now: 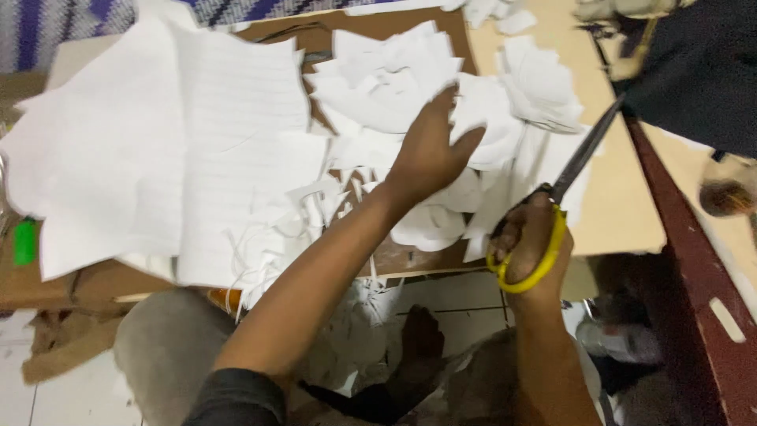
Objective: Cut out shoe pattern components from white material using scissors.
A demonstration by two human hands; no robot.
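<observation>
Fingers of the left hand (430, 150) lie spread and flat, pressing on the heap of white paper cutouts (394, 79) with nothing gripped. Just to its right, the right hand (530, 244) is clenched through the yellow handles of the scissors (564, 185), whose dark blades point up and away over the cutouts' right edge. Lined paper sheets (165, 150) lie left of the left hand on the brown cardboard table (631, 197).

Left arm bare, stretched forward and up from lower centre, forearm angled right. Left hand (430, 150) palm down, fingers extended and slightly spread, thumb splayed to the right. Right forearm rises near vertical from bottom edge. Right hand (530, 244) curled closed, knuckles toward camera, fingers wrapped in a tight grip. Dark sleeve edge at left upper arm.
</observation>
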